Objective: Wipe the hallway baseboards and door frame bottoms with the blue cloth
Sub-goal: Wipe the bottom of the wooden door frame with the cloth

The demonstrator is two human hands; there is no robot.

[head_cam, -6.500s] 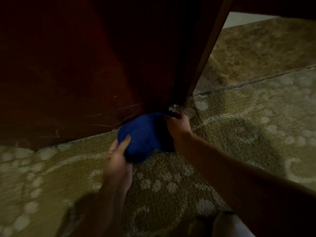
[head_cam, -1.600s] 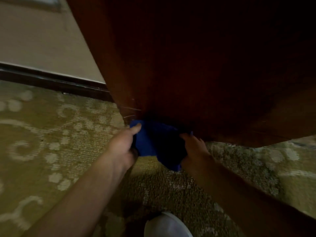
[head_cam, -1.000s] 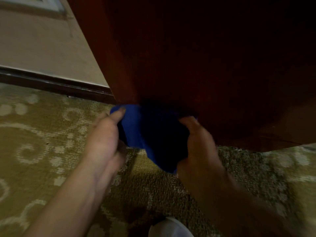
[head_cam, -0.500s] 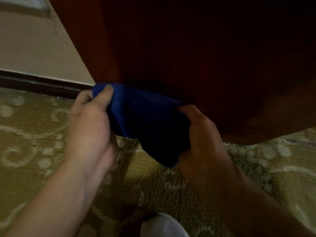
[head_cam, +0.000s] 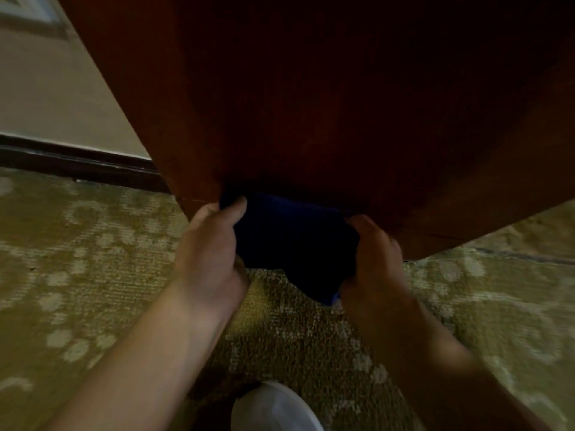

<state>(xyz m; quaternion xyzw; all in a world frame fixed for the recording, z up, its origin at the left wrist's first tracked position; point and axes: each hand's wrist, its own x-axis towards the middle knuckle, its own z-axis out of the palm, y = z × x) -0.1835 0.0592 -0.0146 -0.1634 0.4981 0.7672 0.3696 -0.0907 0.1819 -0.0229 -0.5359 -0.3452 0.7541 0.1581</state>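
Note:
The blue cloth [head_cam: 292, 241] is stretched between both my hands, low against the foot of the dark red-brown wooden door frame [head_cam: 311, 119]. My left hand [head_cam: 208, 247] grips the cloth's left edge, thumb on top, right by the frame's left corner. My right hand [head_cam: 376, 253] grips its right edge. A corner of the cloth hangs down over the carpet between my wrists. A dark baseboard [head_cam: 77, 163] runs along the beige wall at the left.
Olive patterned carpet [head_cam: 93, 275] covers the floor all around. A white shoe toe [head_cam: 273, 409] shows at the bottom centre. A beige wall [head_cam: 56, 94] rises at the upper left, with a framed edge at the top corner.
Both hands lifted the cloth off the frame's foot and spread it, then brought it back down against the bottom of the frame. The view shifted slightly.

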